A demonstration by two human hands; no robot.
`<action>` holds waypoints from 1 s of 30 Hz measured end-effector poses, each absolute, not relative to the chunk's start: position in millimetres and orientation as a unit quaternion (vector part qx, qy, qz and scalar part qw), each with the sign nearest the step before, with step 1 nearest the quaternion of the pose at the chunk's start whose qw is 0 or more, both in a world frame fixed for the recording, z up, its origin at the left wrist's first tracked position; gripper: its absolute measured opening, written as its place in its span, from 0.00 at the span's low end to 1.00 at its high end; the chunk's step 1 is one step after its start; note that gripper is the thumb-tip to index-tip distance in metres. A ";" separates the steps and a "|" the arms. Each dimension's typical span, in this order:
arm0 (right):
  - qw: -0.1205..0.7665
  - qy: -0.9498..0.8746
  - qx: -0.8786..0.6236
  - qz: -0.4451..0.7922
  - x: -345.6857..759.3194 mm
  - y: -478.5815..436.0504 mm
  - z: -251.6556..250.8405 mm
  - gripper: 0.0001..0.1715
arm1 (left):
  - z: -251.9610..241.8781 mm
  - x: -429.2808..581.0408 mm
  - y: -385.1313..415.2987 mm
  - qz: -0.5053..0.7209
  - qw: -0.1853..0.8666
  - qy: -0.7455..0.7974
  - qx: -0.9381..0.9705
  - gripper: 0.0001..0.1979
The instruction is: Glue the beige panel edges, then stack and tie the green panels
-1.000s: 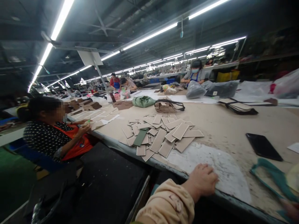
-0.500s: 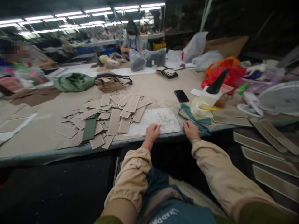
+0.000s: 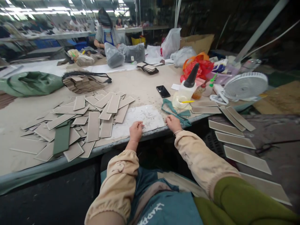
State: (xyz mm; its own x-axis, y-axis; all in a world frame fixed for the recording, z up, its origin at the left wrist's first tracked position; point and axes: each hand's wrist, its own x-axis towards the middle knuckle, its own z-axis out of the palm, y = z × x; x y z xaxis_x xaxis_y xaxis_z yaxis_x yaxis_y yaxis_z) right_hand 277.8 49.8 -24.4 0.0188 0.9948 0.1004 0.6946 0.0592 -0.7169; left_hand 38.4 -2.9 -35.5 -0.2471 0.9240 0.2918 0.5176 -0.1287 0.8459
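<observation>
My left hand (image 3: pixel 136 131) is closed at the table's front edge, its fingers curled over the near side of a white sheet (image 3: pixel 150 114) with dark specks. Just right of that sheet, my right hand (image 3: pixel 173 123) is also closed, beside a teal fabric strip (image 3: pixel 172 109). Whatever either hand may hold is too small or hidden to make out. To the left lies a loose pile of beige rectangular pieces (image 3: pixel 93 126) with pale edges, and one green piece (image 3: pixel 61 139) among them. A white glue pot (image 3: pixel 186 90) with a dark cone-shaped top stands beyond my right hand.
A black phone (image 3: pixel 163 91) lies near the pot. More beige pieces (image 3: pixel 247 159) are spread out at the right. A white fan (image 3: pixel 246 86), red plastic bag (image 3: pixel 199 68), tied bundle (image 3: pixel 82 82) and green bag (image 3: pixel 30 83) stand farther back. Across the table sits a co-worker (image 3: pixel 106 34).
The camera view has swung to the right, so the table's things sit farther left and the fan shows whole. Both hands keep nearly the same place at the table edge.
</observation>
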 end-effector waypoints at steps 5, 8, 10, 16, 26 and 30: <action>0.323 -0.658 -0.630 0.259 280.2 51.1 -30.0 0.12 | -40.1 38.9 0.3 0.474 0.226 0.636 0.565 0.08; 0.328 -0.655 -0.626 0.269 280.2 52.4 -31.9 0.13 | -39.8 39.7 0.5 0.473 0.232 0.640 0.559 0.09; 0.327 -0.653 -0.626 0.273 279.4 53.0 -32.0 0.13 | -37.9 40.4 -0.8 0.473 0.235 0.643 0.555 0.10; 0.305 -0.651 -0.643 0.262 277.3 54.8 -30.0 0.15 | -33.6 42.0 -5.0 0.461 0.237 0.663 0.540 0.13; 0.313 -0.665 -0.615 0.285 277.1 51.9 -18.0 0.19 | -21.4 45.1 -7.8 0.467 0.228 0.666 0.534 0.09; 0.326 -0.656 -0.594 0.333 278.8 49.5 -18.9 0.15 | -10.6 57.4 -16.0 0.469 0.260 0.666 0.518 0.07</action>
